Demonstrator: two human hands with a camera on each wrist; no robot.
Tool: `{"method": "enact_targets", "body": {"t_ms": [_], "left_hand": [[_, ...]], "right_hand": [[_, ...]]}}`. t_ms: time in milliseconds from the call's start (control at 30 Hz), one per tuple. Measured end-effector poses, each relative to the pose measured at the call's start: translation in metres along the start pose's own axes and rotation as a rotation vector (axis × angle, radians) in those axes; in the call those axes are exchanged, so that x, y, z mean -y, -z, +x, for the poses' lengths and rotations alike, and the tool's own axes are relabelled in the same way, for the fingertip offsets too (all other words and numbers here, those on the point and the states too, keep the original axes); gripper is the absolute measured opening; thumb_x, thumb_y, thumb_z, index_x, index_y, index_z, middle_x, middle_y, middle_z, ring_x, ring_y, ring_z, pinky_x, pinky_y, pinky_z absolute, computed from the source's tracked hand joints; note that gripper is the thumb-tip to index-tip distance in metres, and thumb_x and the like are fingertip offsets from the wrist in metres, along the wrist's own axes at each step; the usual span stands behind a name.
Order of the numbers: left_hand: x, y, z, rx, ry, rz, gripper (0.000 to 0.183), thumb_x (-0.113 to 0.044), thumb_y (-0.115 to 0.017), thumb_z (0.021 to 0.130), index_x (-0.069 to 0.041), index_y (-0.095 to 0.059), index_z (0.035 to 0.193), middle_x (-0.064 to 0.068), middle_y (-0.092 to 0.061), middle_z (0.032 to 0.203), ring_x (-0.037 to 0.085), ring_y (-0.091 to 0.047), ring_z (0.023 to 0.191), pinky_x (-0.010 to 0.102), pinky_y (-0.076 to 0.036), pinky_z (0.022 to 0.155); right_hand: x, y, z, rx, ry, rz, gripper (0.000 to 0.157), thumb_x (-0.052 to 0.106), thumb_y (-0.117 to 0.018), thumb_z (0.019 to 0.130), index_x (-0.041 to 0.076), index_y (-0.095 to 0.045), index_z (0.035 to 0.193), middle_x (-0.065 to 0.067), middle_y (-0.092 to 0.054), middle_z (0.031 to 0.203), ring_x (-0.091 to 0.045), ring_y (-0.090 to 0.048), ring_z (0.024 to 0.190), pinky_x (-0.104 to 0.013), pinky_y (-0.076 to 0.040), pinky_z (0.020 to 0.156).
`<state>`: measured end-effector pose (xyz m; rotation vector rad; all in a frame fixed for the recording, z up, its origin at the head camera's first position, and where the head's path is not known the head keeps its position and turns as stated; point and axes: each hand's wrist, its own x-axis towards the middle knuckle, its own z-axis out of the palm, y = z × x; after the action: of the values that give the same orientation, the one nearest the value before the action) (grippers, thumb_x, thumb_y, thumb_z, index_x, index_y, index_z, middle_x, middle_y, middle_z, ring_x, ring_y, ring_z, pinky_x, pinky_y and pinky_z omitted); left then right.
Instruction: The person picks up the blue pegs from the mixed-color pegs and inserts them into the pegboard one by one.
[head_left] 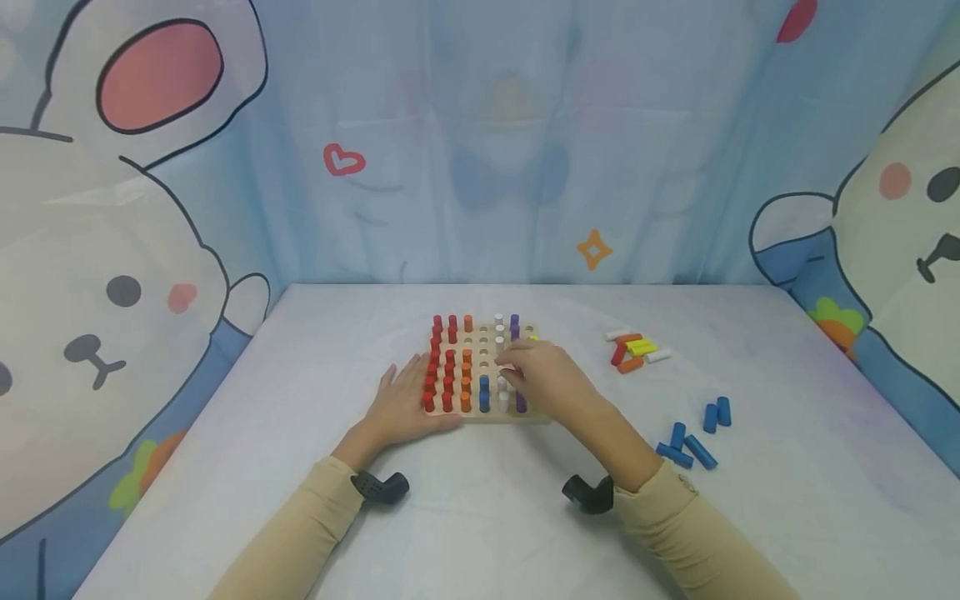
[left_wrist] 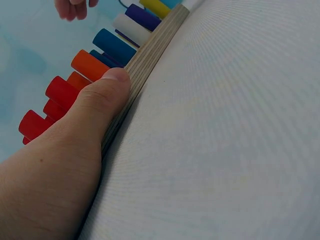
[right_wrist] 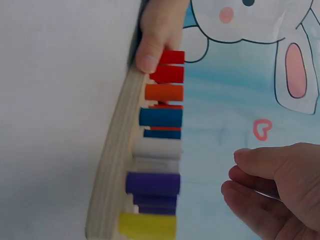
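A wooden pegboard point(head_left: 495, 419) lies on the table, with columns of red pegs point(head_left: 428, 402), orange pegs point(head_left: 466, 402), blue pegs point(head_left: 483, 402), white pegs point(head_left: 499, 320) and purple pegs point(head_left: 521, 405) standing in it. At the right side, a yellow peg point(right_wrist: 147, 226) stands in the front row. My left hand point(head_left: 405, 404) rests against the board's front-left corner, fingers spread along the left side, thumb on the front edge. Over the board's right half hovers my right hand point(head_left: 551, 379), its fingers loosely bent; in the right wrist view, no peg shows between thumb and fingers.
Right of the board lies a loose pile of white, orange, red and yellow pegs point(head_left: 641, 347). Nearer to me on the right are several loose blue pegs point(head_left: 701, 452). A printed curtain point(head_left: 495, 208) hangs behind the white table point(head_left: 480, 517).
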<state>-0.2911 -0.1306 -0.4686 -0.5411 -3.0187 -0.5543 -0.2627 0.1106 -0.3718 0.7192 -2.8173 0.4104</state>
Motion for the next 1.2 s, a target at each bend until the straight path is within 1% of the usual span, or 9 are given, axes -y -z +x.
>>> {"method": "enact_targets", "body": {"t_ms": [233, 400, 467, 567, 667, 800, 867, 1000, 1200], "left_hand": [[-0.006, -0.001, 0.002, 0.008, -0.013, -0.011, 0.116, -0.082, -0.051, 0.070, -0.012, -0.011, 0.154, 0.006, -0.021, 0.159, 0.022, -0.013, 0.148, 0.054, -0.006, 0.118], [-0.009, -0.002, 0.002, 0.018, -0.015, -0.001, 0.117, -0.082, -0.050, 0.070, -0.012, -0.010, 0.154, 0.006, -0.021, 0.159, 0.022, -0.013, 0.148, 0.054, -0.006, 0.118], [-0.011, -0.002, 0.002, 0.022, -0.015, -0.013, 0.117, -0.082, -0.051, 0.069, -0.012, -0.011, 0.154, 0.006, -0.021, 0.159, 0.022, -0.013, 0.148, 0.054, -0.006, 0.118], [-0.011, -0.001, 0.002, 0.024, -0.013, -0.026, 0.118, -0.083, -0.052, 0.069, -0.010, -0.011, 0.153, 0.007, -0.021, 0.159, 0.023, -0.013, 0.148, 0.054, -0.005, 0.119], [-0.009, 0.001, 0.001, 0.019, -0.003, -0.023, 0.118, -0.083, -0.052, 0.069, -0.010, -0.012, 0.153, 0.007, -0.021, 0.159, 0.023, -0.013, 0.148, 0.053, -0.005, 0.119], [-0.005, 0.004, 0.000, 0.014, 0.003, -0.013, 0.118, -0.083, -0.051, 0.070, -0.009, -0.012, 0.153, 0.008, -0.020, 0.159, 0.023, -0.012, 0.148, 0.054, -0.005, 0.119], [-0.004, 0.005, 0.000, 0.015, 0.002, -0.016, 0.118, -0.082, -0.051, 0.070, -0.009, -0.012, 0.153, 0.008, -0.020, 0.159, 0.024, -0.012, 0.148, 0.054, -0.005, 0.118], [-0.003, 0.005, -0.002, 0.016, 0.001, -0.027, 0.118, -0.082, -0.052, 0.070, -0.008, -0.012, 0.153, 0.009, -0.020, 0.159, 0.024, -0.013, 0.148, 0.054, -0.005, 0.118], [-0.004, 0.002, -0.003, 0.018, 0.005, -0.030, 0.120, -0.084, -0.050, 0.069, -0.009, -0.010, 0.153, 0.009, -0.019, 0.159, 0.024, -0.013, 0.148, 0.054, -0.004, 0.119]], "right_hand": [[-0.016, 0.020, -0.018, -0.024, -0.076, -0.010, 0.027, 0.022, -0.072, 0.085, 0.011, -0.071, 0.110, -0.006, -0.070, 0.111, -0.025, -0.065, 0.107, -0.039, -0.054, 0.090], [-0.026, 0.033, -0.029, -0.053, -0.084, -0.029, 0.025, 0.022, -0.071, 0.086, 0.009, -0.072, 0.108, -0.007, -0.070, 0.107, -0.024, -0.067, 0.098, -0.040, -0.055, 0.085], [-0.030, 0.038, -0.032, -0.057, -0.090, -0.038, 0.024, 0.020, -0.070, 0.086, 0.008, -0.072, 0.107, -0.007, -0.070, 0.106, -0.024, -0.067, 0.095, -0.040, -0.056, 0.083], [-0.034, 0.046, -0.035, -0.057, -0.112, -0.051, 0.026, 0.021, -0.069, 0.087, 0.008, -0.071, 0.110, -0.007, -0.070, 0.107, -0.024, -0.067, 0.095, -0.040, -0.056, 0.083], [-0.038, 0.056, -0.035, -0.083, -0.123, -0.044, 0.027, 0.021, -0.068, 0.088, 0.009, -0.070, 0.112, -0.008, -0.069, 0.108, -0.025, -0.067, 0.094, -0.040, -0.056, 0.081], [-0.046, 0.071, -0.038, -0.148, -0.129, -0.010, 0.027, 0.020, -0.066, 0.090, 0.008, -0.069, 0.114, -0.010, -0.068, 0.110, -0.027, -0.067, 0.092, -0.041, -0.057, 0.077], [-0.052, 0.078, -0.042, -0.161, -0.154, 0.002, 0.029, 0.020, -0.066, 0.090, 0.008, -0.068, 0.115, -0.011, -0.067, 0.112, -0.028, -0.067, 0.094, -0.042, -0.057, 0.078], [-0.070, 0.088, -0.055, -0.137, -0.214, 0.015, 0.033, 0.022, -0.066, 0.090, 0.006, -0.065, 0.119, -0.013, -0.065, 0.116, -0.031, -0.065, 0.100, -0.046, -0.056, 0.082], [-0.105, 0.095, -0.074, -0.082, -0.266, -0.042, 0.041, 0.026, -0.065, 0.090, 0.004, -0.061, 0.124, -0.019, -0.062, 0.118, -0.037, -0.062, 0.101, -0.051, -0.054, 0.083]]}}
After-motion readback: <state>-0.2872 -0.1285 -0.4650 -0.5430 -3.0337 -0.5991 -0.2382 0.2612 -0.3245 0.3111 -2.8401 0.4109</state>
